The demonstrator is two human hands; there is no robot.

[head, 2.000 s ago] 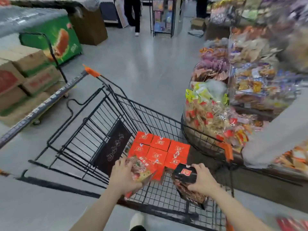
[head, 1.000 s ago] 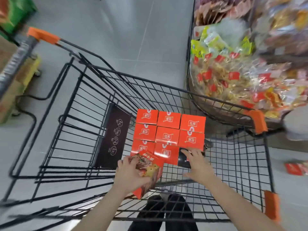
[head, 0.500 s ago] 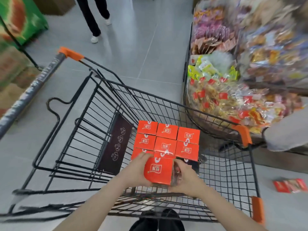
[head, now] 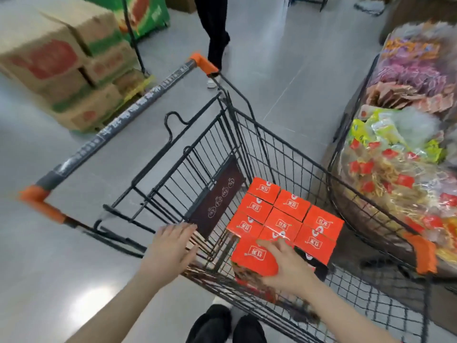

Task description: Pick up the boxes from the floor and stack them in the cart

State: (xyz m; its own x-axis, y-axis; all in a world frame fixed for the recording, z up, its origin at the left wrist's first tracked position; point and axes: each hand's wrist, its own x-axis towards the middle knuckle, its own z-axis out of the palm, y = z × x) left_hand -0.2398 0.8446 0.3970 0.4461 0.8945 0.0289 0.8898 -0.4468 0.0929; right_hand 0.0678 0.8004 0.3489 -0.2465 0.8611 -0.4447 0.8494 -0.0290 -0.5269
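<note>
An orange box (head: 254, 256) is sitting at the near end of the stacked orange boxes (head: 291, 219) inside the black wire cart (head: 284, 154). The right hand (head: 286, 266) is curling over its top right corner, gripping it. The left hand (head: 170, 248) is hovering at the cart's near left wall, fingers spread and holding nothing; motion blur makes it hard to say whether it is touching the wire. Cardboard cartons (head: 64, 63) are standing stacked beyond the cart handle (head: 128, 115), and a wire bin of packaged snacks (head: 400, 154) is sitting to the right.
</note>
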